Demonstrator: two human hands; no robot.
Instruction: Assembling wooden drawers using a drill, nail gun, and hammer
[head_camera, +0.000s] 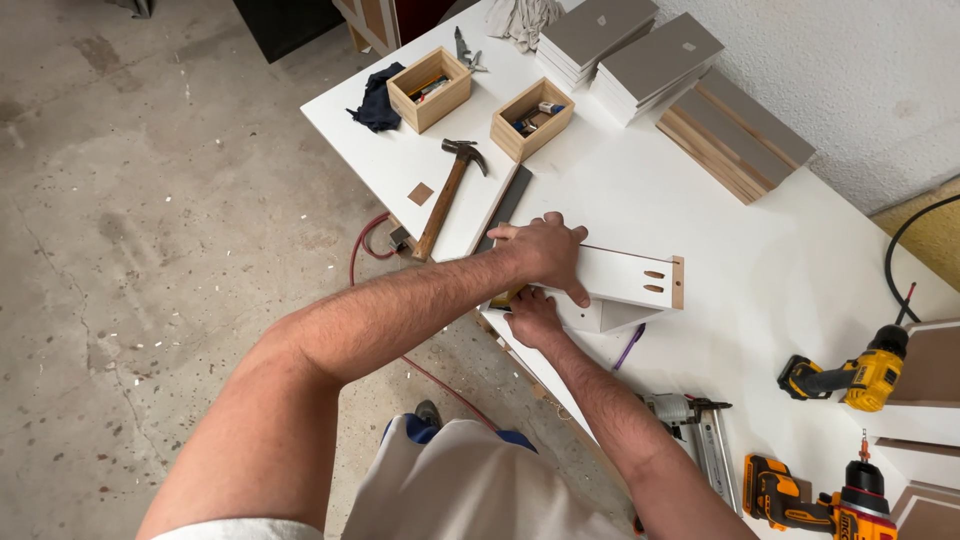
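My left hand lies palm down on the left end of a white panel, fingers wrapped over its near edge. The panel has two oval pocket holes and a bare wood edge at its right end. It rests across a second white piece on the white workbench. My right hand sits just below the left one, fingers curled against the panel's underside at the bench's front edge. Something small and yellowish shows between the two hands; I cannot tell what it is.
A hammer and a dark strip lie left of the hands. Behind them are two open wooden boxes, a dark cloth, and stacked grey-topped panels. A yellow drill, an orange drill and a nail gun lie right.
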